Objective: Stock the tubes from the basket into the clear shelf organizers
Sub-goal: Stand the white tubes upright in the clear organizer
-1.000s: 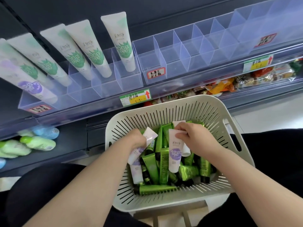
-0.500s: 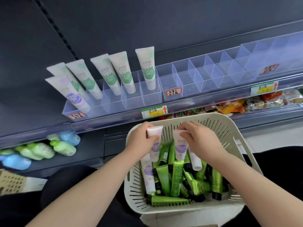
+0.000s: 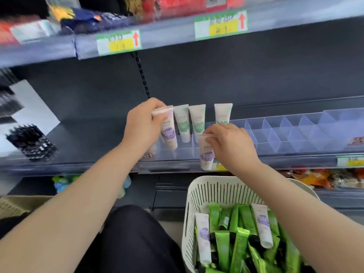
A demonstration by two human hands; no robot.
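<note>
My left hand (image 3: pixel 142 127) grips a white tube with a purple label (image 3: pixel 168 133) by its crimped top, at the left end of the clear shelf organizer (image 3: pixel 291 134). My right hand (image 3: pixel 230 145) holds a second purple-label tube (image 3: pixel 206 154) just in front of the organizer's front edge. Three white tubes with green labels (image 3: pixel 198 121) stand upright in compartments between and behind my hands. The white slotted basket (image 3: pixel 214 192) at the lower right holds several green tubes (image 3: pixel 239 241) and two purple-label tubes (image 3: pixel 203 237).
The organizer's compartments to the right hold nothing. A shelf edge above carries yellow-green price tags (image 3: pixel 220 24). Black items (image 3: pixel 32 142) sit at the left of the shelf. Snack packets (image 3: pixel 323 179) and round green and blue items (image 3: pixel 61 183) lie on the shelf below.
Both hands lifted out of the basket, each with a purple-label tube, and rose to the organizer. The view tilted upward, and the basket now sits lower right.
</note>
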